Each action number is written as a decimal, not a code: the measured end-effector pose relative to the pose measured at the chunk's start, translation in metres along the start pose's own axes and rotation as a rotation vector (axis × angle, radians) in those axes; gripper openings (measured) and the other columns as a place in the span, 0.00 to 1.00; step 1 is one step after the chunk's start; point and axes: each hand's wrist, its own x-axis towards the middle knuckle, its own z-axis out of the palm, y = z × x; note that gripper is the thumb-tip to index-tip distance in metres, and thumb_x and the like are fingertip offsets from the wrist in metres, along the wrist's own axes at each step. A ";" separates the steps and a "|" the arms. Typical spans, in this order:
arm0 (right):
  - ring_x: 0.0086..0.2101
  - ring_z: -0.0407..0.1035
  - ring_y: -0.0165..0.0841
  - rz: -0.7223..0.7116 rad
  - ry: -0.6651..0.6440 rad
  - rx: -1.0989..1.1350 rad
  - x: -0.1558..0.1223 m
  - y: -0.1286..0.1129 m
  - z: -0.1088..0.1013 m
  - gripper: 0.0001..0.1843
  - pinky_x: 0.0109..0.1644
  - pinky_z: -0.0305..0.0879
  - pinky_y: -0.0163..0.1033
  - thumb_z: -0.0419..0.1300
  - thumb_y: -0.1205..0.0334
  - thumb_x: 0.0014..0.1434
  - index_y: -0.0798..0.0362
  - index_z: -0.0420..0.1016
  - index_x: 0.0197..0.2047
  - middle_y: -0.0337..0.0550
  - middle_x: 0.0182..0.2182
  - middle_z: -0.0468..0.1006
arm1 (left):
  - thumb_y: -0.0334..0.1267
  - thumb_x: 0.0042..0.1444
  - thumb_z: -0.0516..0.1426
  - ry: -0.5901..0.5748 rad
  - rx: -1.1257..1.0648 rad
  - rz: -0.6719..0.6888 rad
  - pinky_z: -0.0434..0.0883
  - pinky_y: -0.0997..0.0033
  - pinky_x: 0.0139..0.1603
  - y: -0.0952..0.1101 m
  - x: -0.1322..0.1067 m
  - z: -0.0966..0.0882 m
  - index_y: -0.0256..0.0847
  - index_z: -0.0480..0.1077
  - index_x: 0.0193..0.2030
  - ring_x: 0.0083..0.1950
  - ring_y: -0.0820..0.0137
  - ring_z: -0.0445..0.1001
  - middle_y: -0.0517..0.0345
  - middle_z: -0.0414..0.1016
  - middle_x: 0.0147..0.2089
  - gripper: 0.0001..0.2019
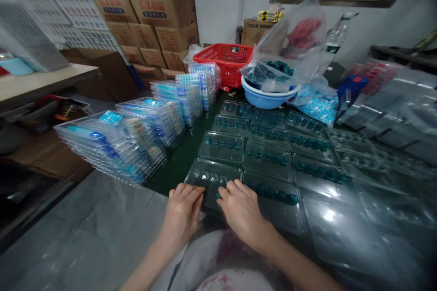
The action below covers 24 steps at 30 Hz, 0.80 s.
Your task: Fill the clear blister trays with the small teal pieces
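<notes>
My left hand (184, 205) is over the near-left clear plastic tray (194, 164), its fingers drawn together; what they may hold is hidden. To its right, my right hand (239, 205) is closed at the same tray, with a small teal piece (217, 195) just showing at its fingertips. A row of clear, hollow-looking cavities (213, 176) runs across this tray beyond my fingers. Similar trays lie in rows farther out, such as one tray (221, 154) holding a line of teal pieces (222, 144). Right of my right hand, another tray (276, 213) holds teal pieces as well.
Stacked filled clear trays (136, 154) line the table's left edge. Toward the back stand a red basket (225, 66) and a blue basin (268, 98) with a plastic bag of teal pieces (278, 68). A bag of light-blue packets (317, 102) lies beside it. Cardboard boxes (150, 7) rise behind.
</notes>
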 end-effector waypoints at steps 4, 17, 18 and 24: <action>0.34 0.60 0.33 -0.076 -0.045 0.033 0.001 0.005 -0.002 0.07 0.34 0.53 0.36 0.55 0.62 0.56 0.52 0.68 0.27 0.40 0.28 0.69 | 0.32 0.56 0.49 -0.017 -0.042 -0.025 0.59 0.65 0.37 0.000 0.002 -0.004 0.38 0.69 0.40 0.38 0.65 0.66 0.51 0.73 0.36 0.10; 0.35 0.60 0.37 -0.152 -0.069 -0.081 0.015 -0.014 0.000 0.07 0.35 0.54 0.39 0.50 0.75 0.54 0.55 0.66 0.31 0.46 0.30 0.69 | 0.29 0.51 0.49 -0.264 0.141 -0.052 0.57 0.66 0.36 0.010 0.033 -0.017 0.40 0.70 0.26 0.35 0.64 0.66 0.53 0.72 0.27 0.10; 0.35 0.60 0.37 -0.150 -0.071 -0.093 0.015 -0.016 0.001 0.08 0.35 0.55 0.39 0.50 0.75 0.54 0.56 0.66 0.32 0.47 0.31 0.69 | 0.27 0.50 0.49 -0.258 0.146 -0.053 0.57 0.65 0.35 0.010 0.033 -0.015 0.39 0.69 0.25 0.34 0.64 0.66 0.52 0.72 0.27 0.10; 0.33 0.61 0.34 -0.072 0.061 0.037 0.015 -0.002 -0.011 0.08 0.34 0.55 0.37 0.48 0.74 0.55 0.55 0.65 0.29 0.44 0.29 0.69 | 0.26 0.50 0.47 -0.185 0.107 -0.066 0.58 0.65 0.33 0.001 0.035 -0.013 0.38 0.65 0.24 0.33 0.63 0.65 0.51 0.69 0.27 0.09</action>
